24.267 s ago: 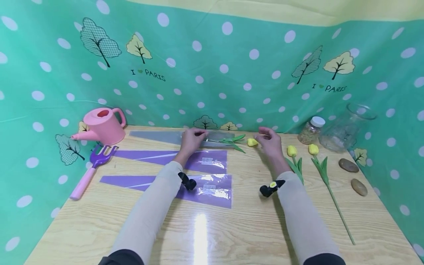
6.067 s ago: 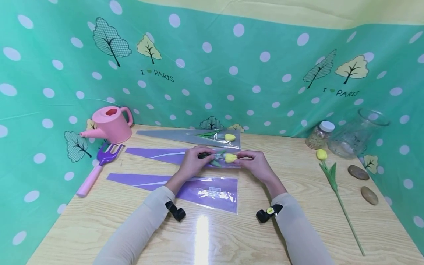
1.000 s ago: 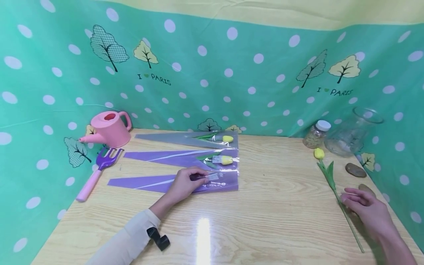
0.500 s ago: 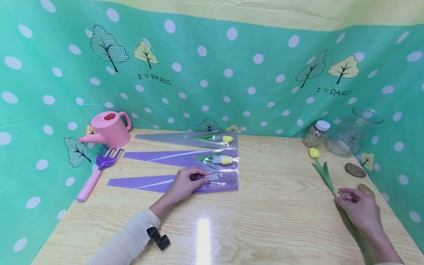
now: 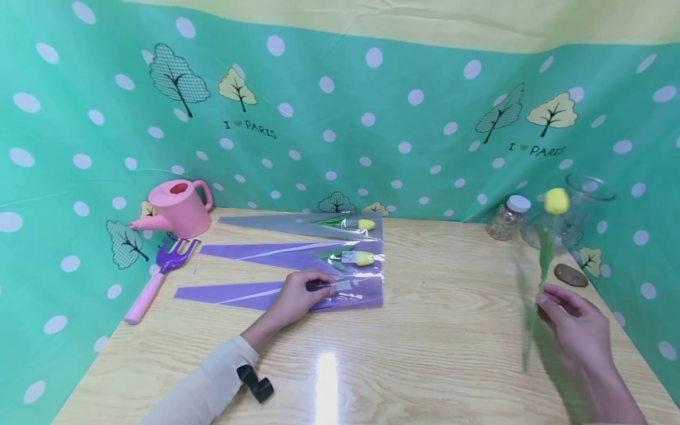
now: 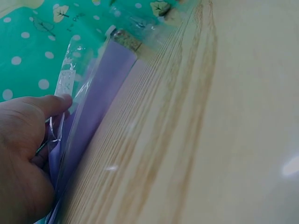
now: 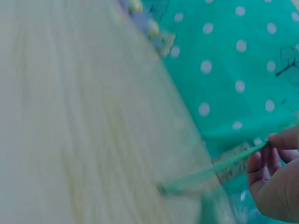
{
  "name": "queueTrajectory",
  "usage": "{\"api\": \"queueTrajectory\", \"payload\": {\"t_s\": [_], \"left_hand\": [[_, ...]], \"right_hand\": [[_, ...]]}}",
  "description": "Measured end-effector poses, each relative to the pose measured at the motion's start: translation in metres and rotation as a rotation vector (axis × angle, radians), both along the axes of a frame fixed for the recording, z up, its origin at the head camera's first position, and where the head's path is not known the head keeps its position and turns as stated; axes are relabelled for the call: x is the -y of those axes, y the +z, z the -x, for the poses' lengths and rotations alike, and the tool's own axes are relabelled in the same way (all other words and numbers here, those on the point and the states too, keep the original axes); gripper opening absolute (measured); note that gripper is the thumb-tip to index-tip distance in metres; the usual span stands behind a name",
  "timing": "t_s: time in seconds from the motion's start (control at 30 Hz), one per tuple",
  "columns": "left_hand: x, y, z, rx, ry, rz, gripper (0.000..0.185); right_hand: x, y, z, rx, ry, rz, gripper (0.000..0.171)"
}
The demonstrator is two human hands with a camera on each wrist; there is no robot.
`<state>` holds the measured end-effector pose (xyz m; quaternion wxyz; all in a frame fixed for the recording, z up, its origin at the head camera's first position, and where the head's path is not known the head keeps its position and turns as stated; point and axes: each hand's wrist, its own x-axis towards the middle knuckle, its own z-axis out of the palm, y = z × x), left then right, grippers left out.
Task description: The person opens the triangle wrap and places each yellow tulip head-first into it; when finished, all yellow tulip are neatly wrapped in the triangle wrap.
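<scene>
Two tulips already lay inside sleeves (image 5: 340, 223). Our right hand (image 5: 574, 321) pinched the last tulip (image 5: 555, 202) aloft, while our left hand (image 5: 297, 295) held the mouth of the third sleeve (image 5: 287, 293), still unfilled.

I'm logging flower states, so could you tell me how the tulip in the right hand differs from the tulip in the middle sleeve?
The right hand pinches its tulip by the stem, lifted off the table, nearly upright and bare. The middle sleeve's tulip lies flat, wrapped in purple and clear plastic, untouched. The held tulip is motion-blurred; the sleeved one is sharp. Both have yellow heads and green leaves.
</scene>
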<state>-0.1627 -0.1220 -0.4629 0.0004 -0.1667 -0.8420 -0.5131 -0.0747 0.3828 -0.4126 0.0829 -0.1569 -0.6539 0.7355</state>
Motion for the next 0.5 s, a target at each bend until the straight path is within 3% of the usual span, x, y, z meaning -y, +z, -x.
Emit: {"api": "queueTrajectory", "payload": {"t_s": [0.1, 0.2, 0.3, 0.5], "left_hand": [[0.000, 0.002, -0.001, 0.008, -0.003, 0.001, 0.016], [0.000, 0.003, -0.001, 0.008, -0.007, 0.001, 0.018], [0.000, 0.004, -0.001, 0.004, -0.005, 0.012, 0.019], [-0.002, 0.004, 0.001, 0.010, -0.015, 0.012, 0.020]], "right_hand": [[0.016, 0.006, 0.006, -0.140, 0.012, 0.323, 0.023], [0.035, 0.010, 0.014, -0.208, 0.006, 0.499, 0.024], [0.058, 0.012, 0.023, -0.201, -0.038, 0.601, 0.022], [0.103, 0.014, 0.039, -0.114, -0.172, 0.650, 0.025]]}}
